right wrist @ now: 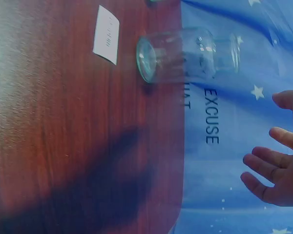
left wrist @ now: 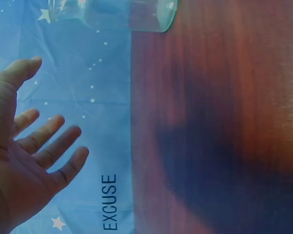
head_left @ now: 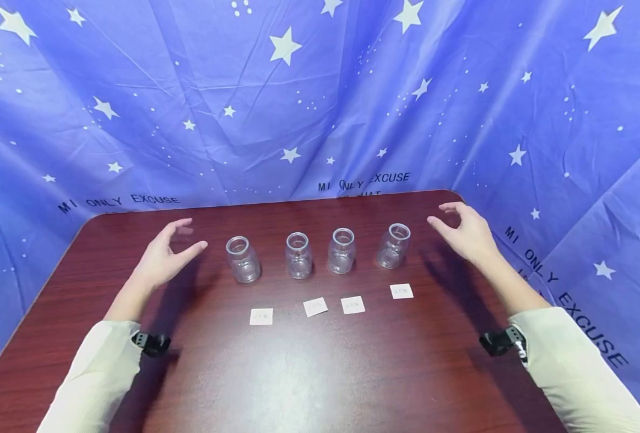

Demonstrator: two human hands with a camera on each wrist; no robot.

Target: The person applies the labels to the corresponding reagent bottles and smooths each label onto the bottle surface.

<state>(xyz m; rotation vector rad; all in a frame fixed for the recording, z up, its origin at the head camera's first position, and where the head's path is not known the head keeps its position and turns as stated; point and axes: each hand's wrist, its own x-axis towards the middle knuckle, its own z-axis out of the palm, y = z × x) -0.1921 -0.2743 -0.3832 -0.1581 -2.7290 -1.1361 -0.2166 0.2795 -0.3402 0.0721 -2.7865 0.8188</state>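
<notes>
Several clear glass jars stand upright in a row on the dark red wooden table (head_left: 233,373). My left hand (head_left: 163,255) hovers left of the leftmost jar (head_left: 243,261), thumb and fingers spread, touching nothing. Past the other end of the row, my right hand (head_left: 466,231) hangs in the air beside the rightmost jar (head_left: 393,248), also spread and holding nothing. Between them are a second jar (head_left: 299,257) and a third jar (head_left: 341,252). In the right wrist view, a jar (right wrist: 176,56) stands apart from the fingers.
In front of the jars lie small white paper slips with faint writing: a left slip (head_left: 261,317), two middle ones, and a right slip (head_left: 402,291). A blue star-printed curtain (head_left: 217,78) hangs behind the table and along its sides.
</notes>
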